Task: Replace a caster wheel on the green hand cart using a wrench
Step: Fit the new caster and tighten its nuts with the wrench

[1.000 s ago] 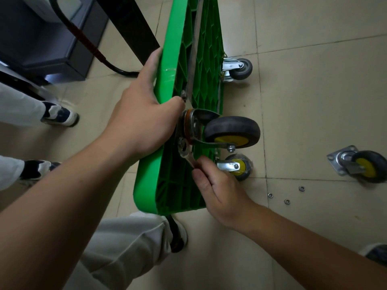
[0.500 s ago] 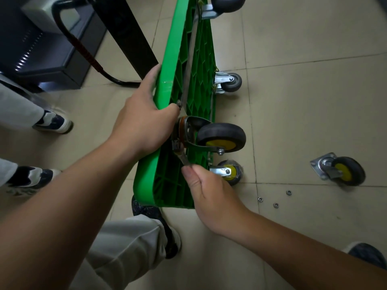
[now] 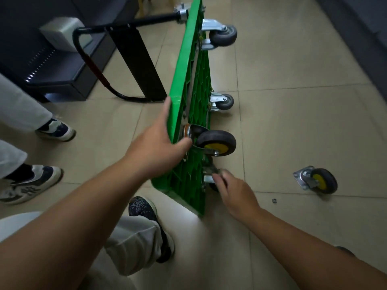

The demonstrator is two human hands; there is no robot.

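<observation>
Caster wheel (image 3: 216,143) with a yellow hub juts rightward from the ribbed underside of the green hand cart (image 3: 188,59). The cart stands on its long edge on the tiled floor (image 3: 293,122), with its long axis running away from the viewer. The left hand (image 3: 155,147) is the nearer one: its grip is clamped over the cart's upper edge, thumb pressed just beside the wheel's mounting plate. The right hand (image 3: 234,191) lies below the wheel, near the cart's bottom corner, fingers curled by a blurred metal piece; whether that grip is closed on a wrench cannot be told. Counted: four casters on the cart, the lowest largely hidden behind the right hand; one loose caster (image 3: 318,181) on the floor well to the right; one nut (image 3: 274,200) lying between it and the right hand.
</observation>
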